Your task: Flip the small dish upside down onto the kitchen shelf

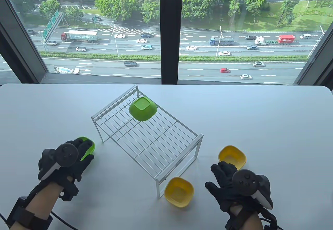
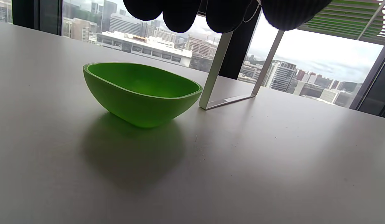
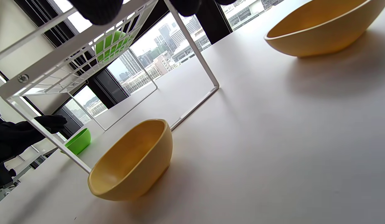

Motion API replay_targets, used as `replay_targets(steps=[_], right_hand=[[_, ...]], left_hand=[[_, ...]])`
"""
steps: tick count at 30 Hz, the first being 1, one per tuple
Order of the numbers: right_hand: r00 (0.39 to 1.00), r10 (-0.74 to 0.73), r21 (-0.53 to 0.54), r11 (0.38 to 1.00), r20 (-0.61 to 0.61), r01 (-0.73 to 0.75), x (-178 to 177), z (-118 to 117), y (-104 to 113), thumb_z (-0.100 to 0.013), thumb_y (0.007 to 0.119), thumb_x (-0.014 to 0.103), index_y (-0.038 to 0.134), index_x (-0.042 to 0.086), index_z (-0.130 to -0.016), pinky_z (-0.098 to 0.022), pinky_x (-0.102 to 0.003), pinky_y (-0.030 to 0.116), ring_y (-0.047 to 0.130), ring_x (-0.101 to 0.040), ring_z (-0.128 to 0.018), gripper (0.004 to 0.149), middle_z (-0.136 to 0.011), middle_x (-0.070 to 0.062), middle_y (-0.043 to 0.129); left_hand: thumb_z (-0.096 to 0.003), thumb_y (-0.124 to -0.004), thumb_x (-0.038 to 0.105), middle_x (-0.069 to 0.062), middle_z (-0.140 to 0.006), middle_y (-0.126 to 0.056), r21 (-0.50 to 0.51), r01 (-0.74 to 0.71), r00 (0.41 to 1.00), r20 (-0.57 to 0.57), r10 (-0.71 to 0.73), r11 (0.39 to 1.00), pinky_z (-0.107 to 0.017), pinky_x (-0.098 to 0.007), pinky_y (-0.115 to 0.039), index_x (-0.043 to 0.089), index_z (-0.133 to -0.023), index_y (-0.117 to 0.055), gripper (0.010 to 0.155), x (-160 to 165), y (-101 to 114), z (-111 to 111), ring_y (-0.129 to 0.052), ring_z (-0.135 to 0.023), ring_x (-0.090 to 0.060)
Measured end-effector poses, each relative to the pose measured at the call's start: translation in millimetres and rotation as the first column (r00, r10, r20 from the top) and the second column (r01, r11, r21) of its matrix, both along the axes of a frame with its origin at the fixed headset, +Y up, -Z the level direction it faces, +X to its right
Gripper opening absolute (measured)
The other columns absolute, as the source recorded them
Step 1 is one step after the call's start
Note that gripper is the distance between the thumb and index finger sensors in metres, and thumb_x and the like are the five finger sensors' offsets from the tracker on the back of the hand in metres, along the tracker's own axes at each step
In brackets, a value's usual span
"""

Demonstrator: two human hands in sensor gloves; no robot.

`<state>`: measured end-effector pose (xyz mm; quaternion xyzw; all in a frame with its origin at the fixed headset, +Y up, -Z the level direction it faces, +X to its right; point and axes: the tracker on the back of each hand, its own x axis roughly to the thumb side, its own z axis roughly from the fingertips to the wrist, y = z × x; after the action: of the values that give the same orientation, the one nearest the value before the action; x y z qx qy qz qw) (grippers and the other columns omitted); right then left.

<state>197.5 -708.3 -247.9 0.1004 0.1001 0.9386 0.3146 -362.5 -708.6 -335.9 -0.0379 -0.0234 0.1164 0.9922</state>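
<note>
A green small dish stands upright on the table left of the white wire shelf. My left hand hovers over it with its fingers open; in the left wrist view the fingertips hang above the dish without touching it. A second green dish lies upside down on the shelf's far corner. My right hand is open and empty over the table, between two upright yellow dishes, one nearer and one farther.
The shelf's legs stand close to the right of the green dish. In the right wrist view the nearer yellow dish sits by the shelf's front leg and the farther one lies at the upper right. The table ends at a window.
</note>
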Motion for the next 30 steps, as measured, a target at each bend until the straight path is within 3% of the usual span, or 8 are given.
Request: replay_targets(steps=[7, 15, 22, 30], right_hand=[[1.0, -0.012, -0.006, 1.0, 0.003, 0.012, 0.4, 0.0, -0.8, -0.05, 0.069, 0.06, 0.042, 0.016, -0.109, -0.07, -0.072, 0.026, 0.021, -0.049, -0.102, 0.079, -0.116, -0.019, 0.028], [1.0, -0.02, -0.018, 1.0, 0.0, 0.02, -0.1, 0.1, -2.0, -0.05, 0.069, 0.06, 0.041, 0.016, -0.109, -0.07, -0.071, 0.027, 0.021, -0.049, -0.102, 0.079, -0.116, -0.019, 0.028], [1.0, -0.021, -0.027, 0.999, -0.004, 0.021, -0.7, 0.0, -2.8, -0.05, 0.068, 0.061, 0.041, 0.016, -0.109, -0.07, -0.071, 0.027, 0.021, -0.049, -0.102, 0.079, -0.116, -0.019, 0.028], [1.0, -0.026, -0.026, 0.999, -0.006, 0.025, -0.8, -0.1, -3.3, -0.05, 0.067, 0.061, 0.041, 0.016, -0.109, -0.07, -0.071, 0.027, 0.021, -0.049, -0.102, 0.079, -0.116, -0.019, 0.028]], left_hand=[[-0.0445, -0.07, 0.053, -0.003, -0.121, -0.047, -0.111, 0.005, 0.999, -0.046, -0.01, 0.994, -0.084, -0.062, -0.037, 0.032, -0.109, -0.059, 0.069, -12.9, -20.6, -7.8, -0.041, -0.112, -0.037], [-0.0446, -0.072, 0.052, -0.001, -0.123, -0.04, -0.22, 0.175, 0.981, -0.047, -0.19, 0.96, -0.085, -0.062, -0.034, 0.033, -0.11, -0.056, 0.069, -8.0, -43.5, -13.0, -0.031, -0.114, -0.035], [-0.0469, -0.071, 0.045, 0.0, -0.122, -0.045, -0.221, 0.303, 0.946, -0.047, -0.32, 0.927, -0.085, -0.063, -0.035, 0.032, -0.107, -0.063, 0.062, 0.1, -49.8, -13.5, -0.029, -0.115, -0.034], [-0.0461, -0.076, 0.039, 0.001, -0.114, -0.067, -0.152, 0.368, 0.923, -0.062, -0.381, 0.917, -0.083, -0.065, -0.045, 0.028, -0.095, -0.078, 0.05, 4.3, -44.1, -13.4, -0.048, -0.113, -0.033]])
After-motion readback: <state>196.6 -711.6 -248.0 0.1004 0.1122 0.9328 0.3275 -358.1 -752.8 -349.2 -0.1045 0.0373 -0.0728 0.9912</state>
